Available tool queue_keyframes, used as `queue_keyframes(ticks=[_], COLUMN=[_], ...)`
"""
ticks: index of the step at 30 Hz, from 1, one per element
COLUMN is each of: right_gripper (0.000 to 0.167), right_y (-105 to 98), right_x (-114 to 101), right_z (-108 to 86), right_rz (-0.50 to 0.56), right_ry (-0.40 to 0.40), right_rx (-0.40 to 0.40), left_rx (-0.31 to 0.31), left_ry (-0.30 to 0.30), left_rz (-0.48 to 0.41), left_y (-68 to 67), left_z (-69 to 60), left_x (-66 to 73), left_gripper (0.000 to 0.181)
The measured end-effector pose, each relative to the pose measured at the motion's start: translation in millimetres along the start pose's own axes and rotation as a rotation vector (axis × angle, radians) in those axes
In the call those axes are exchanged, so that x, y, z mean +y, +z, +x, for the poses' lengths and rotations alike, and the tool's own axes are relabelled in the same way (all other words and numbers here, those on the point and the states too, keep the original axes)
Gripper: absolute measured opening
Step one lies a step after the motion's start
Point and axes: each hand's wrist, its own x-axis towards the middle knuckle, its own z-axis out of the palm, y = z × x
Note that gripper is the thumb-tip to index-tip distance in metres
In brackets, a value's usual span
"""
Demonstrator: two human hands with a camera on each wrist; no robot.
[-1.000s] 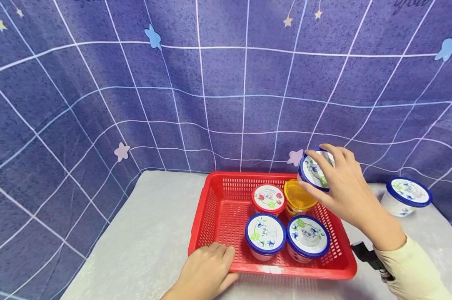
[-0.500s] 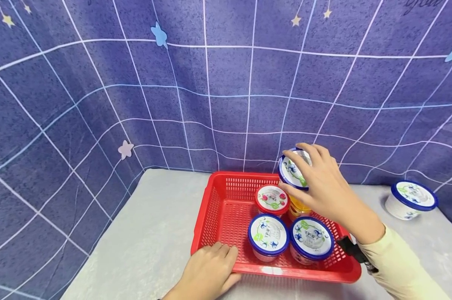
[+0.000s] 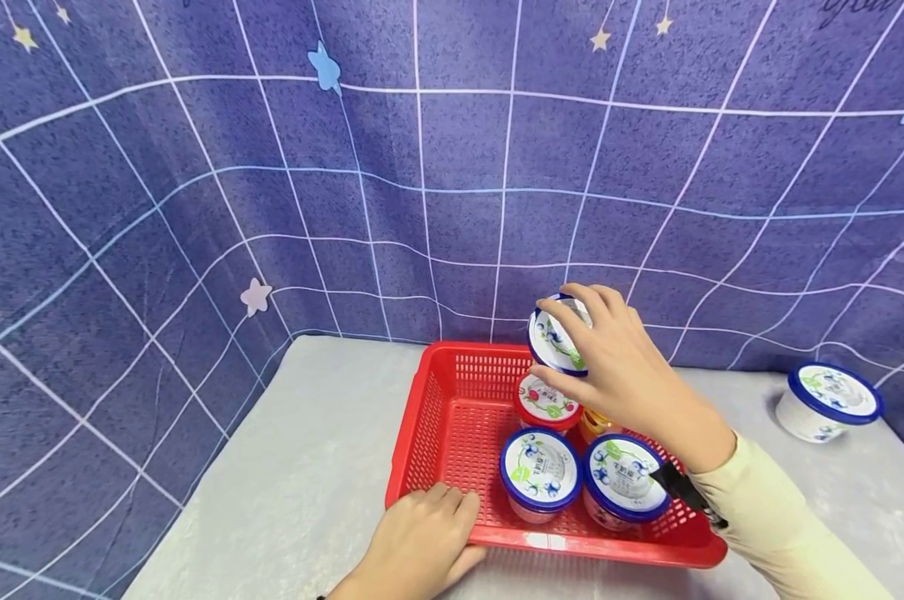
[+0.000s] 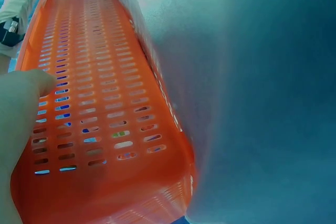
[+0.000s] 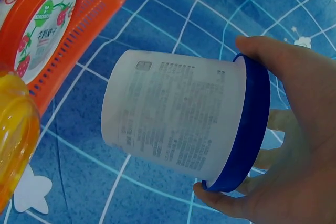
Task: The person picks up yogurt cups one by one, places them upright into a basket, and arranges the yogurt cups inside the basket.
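My right hand [image 3: 609, 354] holds a white tub with a blue lid [image 3: 551, 340] by the lid's edge, above the back of a red plastic basket [image 3: 414, 417]. In the right wrist view, thumb and fingers span the blue rim of this tub [image 5: 173, 114], and printed text covers its side. The left hand [image 3: 417, 533] grips the basket's front rim, fingers over it and thumb outside. Inside the basket stand a red-lidded tub [image 3: 547, 403], a yellow-topped cup [image 3: 592, 427] partly hidden by the right hand, and two blue-lidded tubs, one left [image 3: 540, 471] and one right [image 3: 622, 479].
Another blue-lidded white tub [image 3: 826, 404] stands on the grey table [image 3: 302, 467], right of the basket. A blue curtain with a grid and stars [image 3: 466, 225] hangs directly behind the table and along its left side.
My right hand has carried the held tub leftward, from over the yellow-topped cup to behind and above the red-lidded tub. The left hand stays on the rim; the view has shifted slightly.
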Motion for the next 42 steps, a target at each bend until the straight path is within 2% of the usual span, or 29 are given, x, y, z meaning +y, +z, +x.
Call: queue_keyframes(ticks=[6,17,25,30,37,42], right_gripper=[0.073,0.074,0.073,0.071,0.071,0.071], right_y=[5.0,19.1,31.2,39.8,52.4,63.6], right_x=[-5.1,-13.8,-20.8,-26.1,-34.1,-36.3], right_z=[8.8,23.9,33.2,39.9,51.6,57.5], right_rz=[0.001,0.050,0.107,0.139,0.157,0.169], right_ry=[-0.026,-0.085,-0.077,-0.071,-0.107,-0.100], right_rx=[-0.031,-0.086,-0.176,-0.226,-0.284,-0.340], left_rx=[0.013,0.000,0.005,-0.022,-0.031,-0.021], left_ry=[0.000,0.008,0.005,0.013,0.012,0.007], left_rz=[0.003,0.014,0.023,0.026,0.017,0.021], left_y=[0.1,-0.2,-1.1,-0.9,-1.8,-2.4], left_z=[0.0,0.0,-0.6,-0.6,0.4,0.0], left_x=[0.1,0.3,0.6,0.6,1.4,0.2], left_gripper=[0.040,0.040,0.040,0.040,0.039,0.038])
